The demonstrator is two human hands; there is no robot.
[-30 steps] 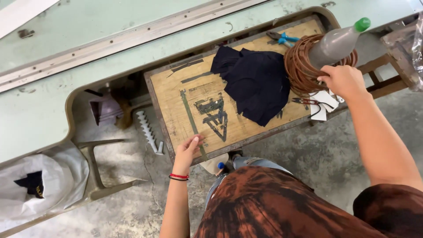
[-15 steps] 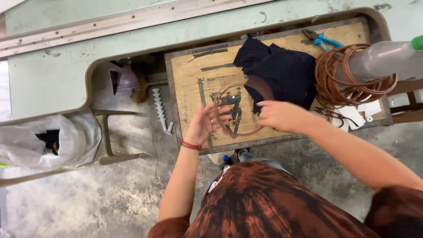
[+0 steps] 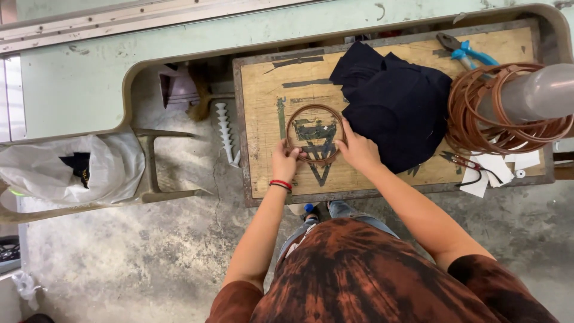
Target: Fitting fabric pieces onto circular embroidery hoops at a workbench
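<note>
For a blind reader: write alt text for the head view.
Both hands, left hand and right hand, hold a brown hoop flat on a wooden board. Dark cloth lies beside it, with stacked hoops further right.

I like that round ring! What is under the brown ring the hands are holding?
Under the brown ring is the wooden board with dark painted marks. The left hand and right hand cover its lower edge.
</note>
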